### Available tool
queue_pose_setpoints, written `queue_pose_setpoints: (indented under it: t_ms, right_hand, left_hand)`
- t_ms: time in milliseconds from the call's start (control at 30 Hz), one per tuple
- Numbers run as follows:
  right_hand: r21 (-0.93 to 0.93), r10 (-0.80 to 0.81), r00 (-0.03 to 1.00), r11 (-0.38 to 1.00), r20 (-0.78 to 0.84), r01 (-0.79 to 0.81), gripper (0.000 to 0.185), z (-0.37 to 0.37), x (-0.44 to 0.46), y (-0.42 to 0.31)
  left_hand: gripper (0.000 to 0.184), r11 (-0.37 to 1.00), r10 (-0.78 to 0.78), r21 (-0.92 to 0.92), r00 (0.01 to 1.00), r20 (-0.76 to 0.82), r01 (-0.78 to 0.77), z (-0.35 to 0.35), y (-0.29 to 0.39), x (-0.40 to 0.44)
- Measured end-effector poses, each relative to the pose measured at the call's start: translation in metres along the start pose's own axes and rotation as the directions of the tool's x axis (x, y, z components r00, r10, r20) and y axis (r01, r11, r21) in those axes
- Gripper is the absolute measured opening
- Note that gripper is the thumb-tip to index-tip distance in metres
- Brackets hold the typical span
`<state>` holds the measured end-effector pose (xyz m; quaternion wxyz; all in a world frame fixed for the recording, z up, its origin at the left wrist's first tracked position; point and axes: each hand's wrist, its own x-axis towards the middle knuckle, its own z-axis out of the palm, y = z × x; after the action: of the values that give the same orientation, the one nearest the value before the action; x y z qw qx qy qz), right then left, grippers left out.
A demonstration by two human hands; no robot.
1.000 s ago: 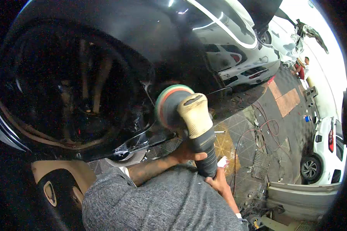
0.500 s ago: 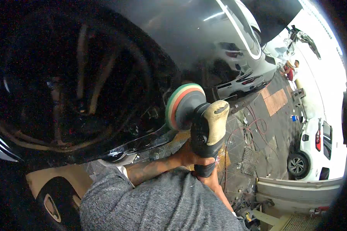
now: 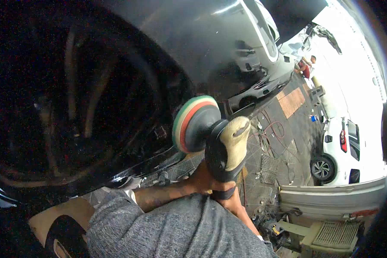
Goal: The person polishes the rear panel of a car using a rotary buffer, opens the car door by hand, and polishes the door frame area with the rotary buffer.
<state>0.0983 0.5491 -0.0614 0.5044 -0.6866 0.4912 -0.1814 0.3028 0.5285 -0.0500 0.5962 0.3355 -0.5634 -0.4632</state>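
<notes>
Paint could be scuffed if the pad (image 3: 196, 124) were tilted into the dark panel (image 3: 189, 47); contact cannot be told. The polisher (image 3: 222, 148) is held at centre by the left hand (image 3: 204, 177) and right hand (image 3: 230, 201), both closed around it. Reflections are carried by the glossy panel; at far right, a white car (image 3: 340, 160) is seen beyond grid-patterned floor (image 3: 268, 167).

The single head-worn camera faces forward and downward over the wearer's grey shirt (image 3: 172, 228), which occupies the lower edge at close range. The polisher (image 3: 219, 146) lies near frame centre; the black car (image 3: 185, 47) fills the upper left, also close. The field is wide, with curved dark margins. The frame is rolled: the distant white car (image 3: 339, 165) at right appears tipped, and the floor (image 3: 303, 139) slopes steeply.
</notes>
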Motion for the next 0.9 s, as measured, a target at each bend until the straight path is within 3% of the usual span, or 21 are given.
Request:
queue_pose_setpoints:
  t_ms: [33,100,167,233,267,367,433,467,567,600,667,700,767,833,900]
  right_hand:
    - [0.014,-0.062,0.997,0.998,-0.053,0.063,0.030,0.002,-0.003,-0.002]
    - [-0.024,-0.036,0.995,0.999,-0.091,0.034,0.030,-0.001,-0.008,0.014]
    - [-0.037,0.154,0.988,0.987,-0.009,-0.155,0.032,-0.010,-0.014,0.019]
    - [0.026,0.173,0.983,0.985,-0.057,-0.172,0.033,-0.010,-0.019,0.006]
    - [0.048,0.144,0.985,0.989,-0.090,-0.140,0.031,-0.010,-0.024,0.009]
    - [0.037,0.114,0.989,0.993,-0.098,-0.111,0.028,-0.015,-0.033,-0.011]
    - [-0.101,0.181,0.979,0.977,-0.091,-0.190,0.027,-0.017,-0.038,-0.026]
    - [-0.120,0.186,0.978,0.973,-0.093,-0.196,0.026,-0.016,-0.038,-0.029]
    - [-0.086,0.282,0.955,0.953,-0.094,-0.290,0.025,-0.013,-0.038,-0.025]
    - [-0.022,0.225,0.972,0.974,-0.074,-0.227,0.027,-0.011,-0.038,-0.005]
    - [0.053,0.193,0.978,0.981,-0.082,-0.189,0.028,-0.003,-0.040,-0.001]
    - [0.116,0.158,0.984,0.982,-0.078,-0.149,0.028,0.000,-0.040,0.001]
    - [0.081,0.157,0.979,0.986,-0.127,-0.148,0.027,0.000,-0.041,0.004]
    - [-0.057,0.156,0.986,0.986,-0.057,-0.159,0.025,-0.005,-0.042,-0.003]
    - [-0.040,0.200,0.977,0.978,-0.067,-0.203,0.025,-0.005,-0.041,-0.010]
  left_hand:
    - [0.077,1.000,0.004,0.000,1.000,0.008,-0.004,0.002,-0.003,0.000]
    - [0.076,0.993,-0.105,-0.047,0.994,0.010,0.106,0.006,-0.003,-0.003]
    - [0.077,0.980,-0.160,-0.110,0.985,0.069,0.167,0.006,0.000,0.007]
    - [0.075,0.902,-0.343,-0.190,0.909,0.235,0.389,0.009,-0.002,0.012]
    - [0.075,0.900,-0.348,-0.188,0.908,0.235,0.394,0.009,-0.003,0.009]
    - [0.072,0.923,-0.302,-0.190,0.936,0.181,0.334,0.016,-0.005,-0.005]
    - [0.072,0.992,-0.007,0.124,0.996,0.093,-0.005,0.015,0.003,-0.014]
    - [0.072,0.988,-0.129,-0.074,0.990,0.049,0.132,0.015,0.008,-0.018]
    - [0.072,0.970,-0.241,0.048,0.961,0.138,0.236,0.014,-0.006,-0.017]
    - [0.072,0.942,-0.287,-0.126,0.943,0.168,0.310,0.010,-0.001,-0.005]
    - [0.073,0.899,-0.326,-0.217,0.911,0.252,0.381,0.013,-0.006,0.003]
    - [0.073,0.899,-0.321,-0.218,0.911,0.258,0.379,0.014,-0.012,0.000]
    - [0.074,0.982,-0.169,-0.050,0.966,0.195,0.181,0.012,-0.016,-0.013]
    - [0.076,0.970,-0.178,-0.158,0.983,0.048,0.183,0.010,-0.003,-0.020]
    - [0.072,0.996,-0.076,-0.028,0.989,0.125,0.080,0.010,-0.009,-0.016]
